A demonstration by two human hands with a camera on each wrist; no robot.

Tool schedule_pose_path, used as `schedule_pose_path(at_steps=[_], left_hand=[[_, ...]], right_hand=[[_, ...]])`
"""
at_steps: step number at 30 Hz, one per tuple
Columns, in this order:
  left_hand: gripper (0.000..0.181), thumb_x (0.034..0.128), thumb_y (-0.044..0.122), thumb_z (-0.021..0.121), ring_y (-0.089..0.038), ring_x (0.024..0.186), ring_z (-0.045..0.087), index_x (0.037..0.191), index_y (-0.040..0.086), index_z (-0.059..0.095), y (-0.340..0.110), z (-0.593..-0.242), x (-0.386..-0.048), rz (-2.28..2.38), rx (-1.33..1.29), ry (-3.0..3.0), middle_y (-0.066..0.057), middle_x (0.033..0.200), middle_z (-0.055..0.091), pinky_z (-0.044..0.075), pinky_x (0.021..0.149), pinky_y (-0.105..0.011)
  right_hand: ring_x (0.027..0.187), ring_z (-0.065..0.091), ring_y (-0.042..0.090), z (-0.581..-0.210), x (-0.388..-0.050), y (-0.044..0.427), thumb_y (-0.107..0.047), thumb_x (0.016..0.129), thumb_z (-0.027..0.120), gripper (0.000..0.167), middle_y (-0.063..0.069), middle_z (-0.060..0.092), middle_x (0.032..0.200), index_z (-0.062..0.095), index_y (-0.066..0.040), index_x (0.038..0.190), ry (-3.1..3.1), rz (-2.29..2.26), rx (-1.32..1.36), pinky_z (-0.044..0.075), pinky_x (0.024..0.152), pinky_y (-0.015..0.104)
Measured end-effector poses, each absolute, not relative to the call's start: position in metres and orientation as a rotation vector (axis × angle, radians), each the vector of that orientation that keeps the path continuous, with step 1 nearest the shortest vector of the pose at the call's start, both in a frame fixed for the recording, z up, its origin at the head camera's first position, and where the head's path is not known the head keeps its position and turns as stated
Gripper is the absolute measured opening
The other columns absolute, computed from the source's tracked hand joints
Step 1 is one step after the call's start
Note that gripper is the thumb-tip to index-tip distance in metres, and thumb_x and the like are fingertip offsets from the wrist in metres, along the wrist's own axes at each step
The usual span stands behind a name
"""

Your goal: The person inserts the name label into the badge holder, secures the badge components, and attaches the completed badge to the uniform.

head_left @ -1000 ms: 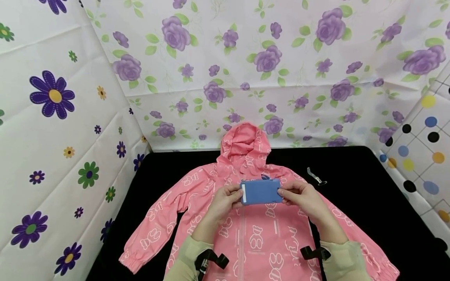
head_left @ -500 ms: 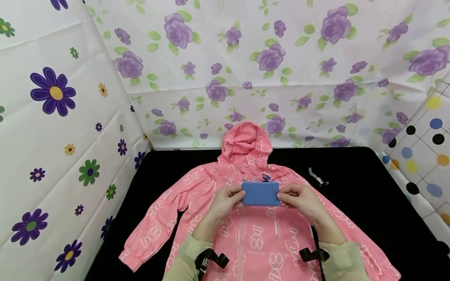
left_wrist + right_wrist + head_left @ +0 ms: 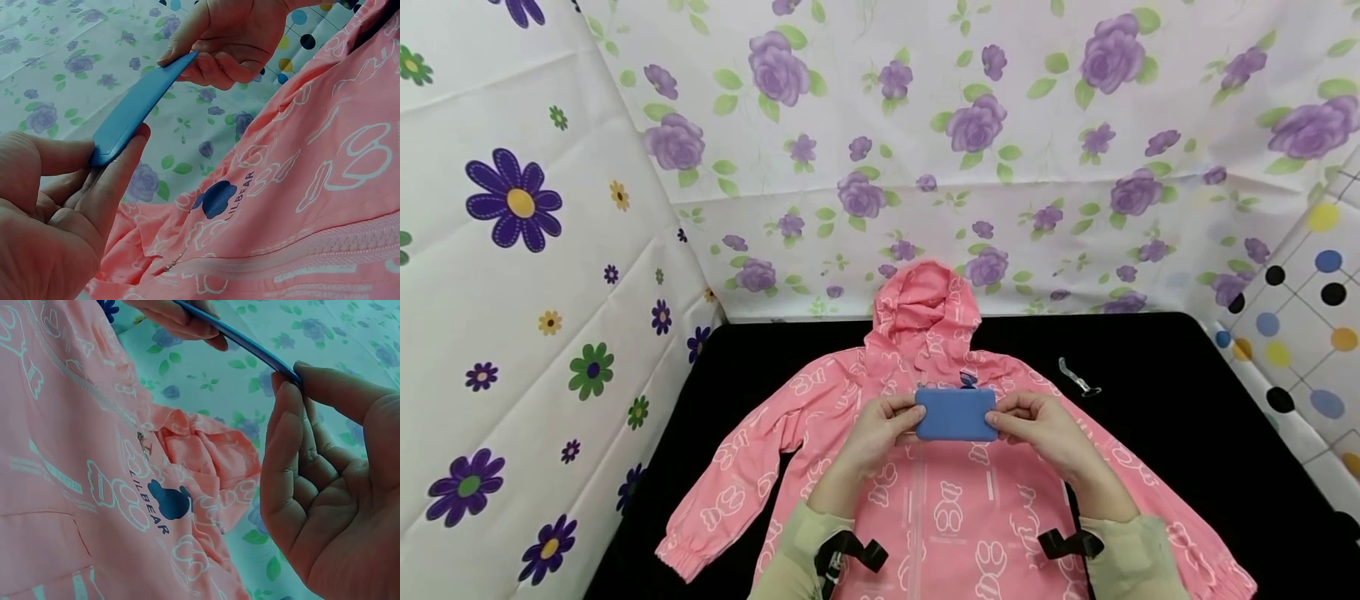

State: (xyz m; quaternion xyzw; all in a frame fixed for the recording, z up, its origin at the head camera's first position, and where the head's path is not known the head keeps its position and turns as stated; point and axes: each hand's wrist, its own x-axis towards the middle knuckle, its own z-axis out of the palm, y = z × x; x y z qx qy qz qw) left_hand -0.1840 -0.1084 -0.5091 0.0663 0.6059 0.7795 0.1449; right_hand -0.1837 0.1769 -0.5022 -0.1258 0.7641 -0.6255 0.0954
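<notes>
A thin blue rectangular slab with rounded corners (image 3: 956, 414) is held up level over the chest of a pink hooded jacket (image 3: 951, 508). My left hand (image 3: 877, 432) pinches its left end between thumb and fingers. At the other end, the thumb and fingertips of my right hand (image 3: 1047, 429) pinch it too. Both wrist views show the slab (image 3: 128, 115) almost edge-on, so its exact kind is unclear. Spread front up, the jacket has white outline prints, a zip and a dark bear logo (image 3: 169, 499). Its lower hem lies out of view.
The jacket lies on a black tabletop (image 3: 1172, 400). A small clear plastic piece (image 3: 1078, 379) rests right of the hood. Flower-printed sheets (image 3: 880, 167) stand behind and to the left, and a dotted sheet (image 3: 1307, 333) to the right. Black straps (image 3: 1071, 543) circle both wrists.
The slab has turned in my hands: a white strip at its left end showed earlier, and now a plain blue face shows. Both hands stay almost in place. The jacket lies still.
</notes>
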Motion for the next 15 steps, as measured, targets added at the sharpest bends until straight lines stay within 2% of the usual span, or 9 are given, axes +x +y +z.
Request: schedule_pose_path(at_steps=[3,9,15], left_hand=[[0.036,0.1021,-0.001,0.067,-0.012,0.085,0.077,0.132,-0.02,0.061,-0.1081,-0.508,-0.1838,2.231,0.203,1.735,-0.01,0.103,0.077,0.065,0.081,-0.031],[0.038,0.102,0.003,0.071,-0.018,0.093,0.077,0.135,-0.015,0.064,-0.1085,-0.5119,-0.1855,2.177,0.248,1.758,-0.016,0.113,0.076,0.064,0.087,-0.037],[0.034,0.101,0.007,0.075,-0.015,0.086,0.077,0.127,-0.013,0.07,-0.109,-0.513,-0.1847,2.115,0.263,1.821,-0.012,0.103,0.078,0.064,0.078,-0.03]], right_hand=[[0.079,0.07,0.023,-0.5022,-0.1829,0.1768,-0.015,0.1,0.078,0.024,0.015,0.072,0.088,0.069,0.006,0.108,2.25,-1.837,-0.381,0.059,0.074,0.029],[0.08,0.071,0.021,-0.5013,-0.1835,0.1758,-0.015,0.1,0.078,0.025,0.015,0.074,0.089,0.07,0.007,0.111,2.265,-1.818,-0.385,0.06,0.075,0.03],[0.08,0.07,0.02,-0.5025,-0.1829,0.1733,-0.015,0.101,0.077,0.027,0.014,0.073,0.09,0.07,0.007,0.114,2.249,-1.836,-0.365,0.06,0.076,0.03]])
